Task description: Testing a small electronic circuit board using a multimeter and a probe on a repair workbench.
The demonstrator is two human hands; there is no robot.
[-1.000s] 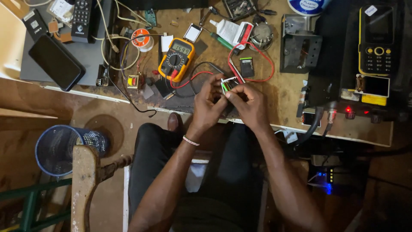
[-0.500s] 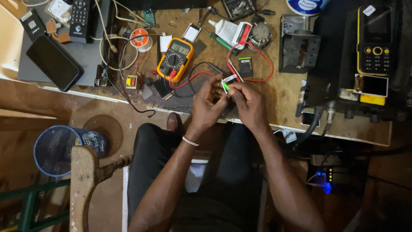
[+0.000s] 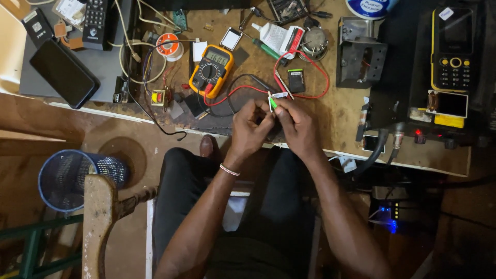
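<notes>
While both hands met over the front edge of the worktop [image 3: 330, 121], the left hand [image 3: 251, 129] and the right hand [image 3: 298, 126] shared one grip, fingertips pressed together on a small white part with a green tip [image 3: 272, 102], held just above the bench rather than resting on it. Each hand was closed on that piece; nothing else was in either.

A slip looked the likeliest trouble: the part was tiny and pinched only at the fingertips, so a twist could have sent it down into the clutter or off the edge onto the lap below. The red lead [image 3: 305, 77] looped just beyond the grip and the black lead [image 3: 243, 82] curved beside it; a snagged knuckle could have dragged the yellow multimeter [image 3: 211, 70], lying up and to the left of the grip.

Counted: two hands, one held part, one multimeter, two test leads, one solder spool [image 3: 168, 45] farther left, one dark smartphone [image 3: 64, 73] far left, one black-and-yellow keypad phone [image 3: 453, 49] well to the right, one blue mesh bin [image 3: 77, 178] on the floor below and left.
</notes>
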